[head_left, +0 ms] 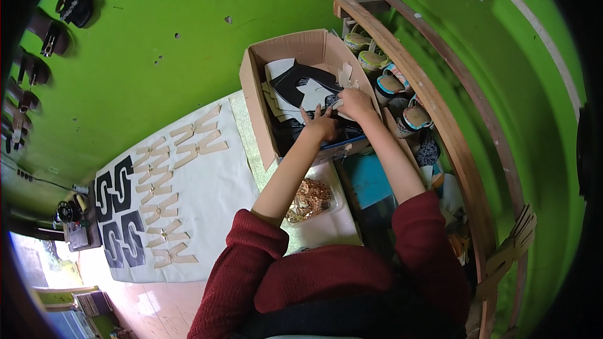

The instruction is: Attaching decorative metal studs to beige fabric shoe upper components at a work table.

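Note:
Both my hands reach into an open cardboard box (258, 110) filled with cut shoe-upper pieces. My left hand (321, 127) lies over dark pieces near the box's front, its fingers spread and nothing seen in its grip. Beside it, to the right, my right hand (356, 104) is closed, with its fingertips down among the pieces; a small pale edge shows there, but what it grips is partly hidden. A large black cut piece (290, 86) lies on top, with white pieces (314, 95) beside and below it. Beige strips (345, 75) stick up by the box's right wall.
On the white-covered table (232, 182), beige crossed straps (166, 235) lie in rows, with black cut-outs (124, 179) further left. A clear tub of gold-coloured pieces (311, 201) sits below the box. Sandals (414, 116) stand along a wooden rack (433, 97) at right.

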A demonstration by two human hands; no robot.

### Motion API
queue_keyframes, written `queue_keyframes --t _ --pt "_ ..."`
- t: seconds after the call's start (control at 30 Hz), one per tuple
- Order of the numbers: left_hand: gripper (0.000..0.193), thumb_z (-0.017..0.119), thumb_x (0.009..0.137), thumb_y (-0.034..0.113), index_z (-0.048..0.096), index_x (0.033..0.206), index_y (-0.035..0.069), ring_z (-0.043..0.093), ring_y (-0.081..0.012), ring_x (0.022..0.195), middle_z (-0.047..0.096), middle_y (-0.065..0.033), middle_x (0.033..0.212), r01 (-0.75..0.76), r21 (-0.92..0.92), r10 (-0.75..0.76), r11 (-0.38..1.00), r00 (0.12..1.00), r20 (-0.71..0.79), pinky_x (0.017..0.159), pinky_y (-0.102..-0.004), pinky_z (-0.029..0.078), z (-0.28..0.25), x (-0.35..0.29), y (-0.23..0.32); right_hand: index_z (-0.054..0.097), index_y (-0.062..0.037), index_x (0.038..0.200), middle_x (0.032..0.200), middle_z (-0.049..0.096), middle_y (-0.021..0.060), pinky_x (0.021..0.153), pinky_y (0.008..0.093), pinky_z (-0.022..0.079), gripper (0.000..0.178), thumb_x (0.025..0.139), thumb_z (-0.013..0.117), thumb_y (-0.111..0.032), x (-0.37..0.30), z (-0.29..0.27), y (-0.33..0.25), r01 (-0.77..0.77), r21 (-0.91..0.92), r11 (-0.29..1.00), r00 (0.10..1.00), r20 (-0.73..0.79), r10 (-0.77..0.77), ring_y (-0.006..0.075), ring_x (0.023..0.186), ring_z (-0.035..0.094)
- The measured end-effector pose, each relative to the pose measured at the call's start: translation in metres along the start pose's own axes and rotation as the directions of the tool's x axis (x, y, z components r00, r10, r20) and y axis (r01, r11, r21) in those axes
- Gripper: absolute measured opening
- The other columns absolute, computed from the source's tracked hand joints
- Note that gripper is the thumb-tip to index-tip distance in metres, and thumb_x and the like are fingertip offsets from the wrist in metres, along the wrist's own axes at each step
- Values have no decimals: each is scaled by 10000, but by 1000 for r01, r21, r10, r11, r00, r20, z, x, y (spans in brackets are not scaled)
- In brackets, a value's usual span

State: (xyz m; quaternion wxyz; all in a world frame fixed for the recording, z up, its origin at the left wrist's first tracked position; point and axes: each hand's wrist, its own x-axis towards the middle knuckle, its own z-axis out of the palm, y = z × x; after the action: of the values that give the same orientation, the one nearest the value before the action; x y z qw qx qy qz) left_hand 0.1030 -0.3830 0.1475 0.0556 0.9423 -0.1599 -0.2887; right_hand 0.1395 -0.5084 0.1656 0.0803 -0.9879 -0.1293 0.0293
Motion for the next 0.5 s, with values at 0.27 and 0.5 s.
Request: queue_keyframes --t 0.27,0.5 --pt "401 552 857 380 581 1240 262 98 -333 1420 148 -55 1545 -8 -92 -6 996 989 -150 992 -758 -2 1 -16 -14 639 -29 884 786 658 129 645 388 483 127 822 640 -140 5 -10 -2 305 259 916 764 -640 -73 319 740 629" --pt "301 581 820 301 663 1104 240 247 -322 1374 310 -66 1475 48 -174 -92 984 963 -254 1001 -758 30 3 -20 -20 602 -30 951 867 609 128 680 347 471 144 896 585 -162 -10 -50 4 501 350 791 461 -882 97 298 783 595"
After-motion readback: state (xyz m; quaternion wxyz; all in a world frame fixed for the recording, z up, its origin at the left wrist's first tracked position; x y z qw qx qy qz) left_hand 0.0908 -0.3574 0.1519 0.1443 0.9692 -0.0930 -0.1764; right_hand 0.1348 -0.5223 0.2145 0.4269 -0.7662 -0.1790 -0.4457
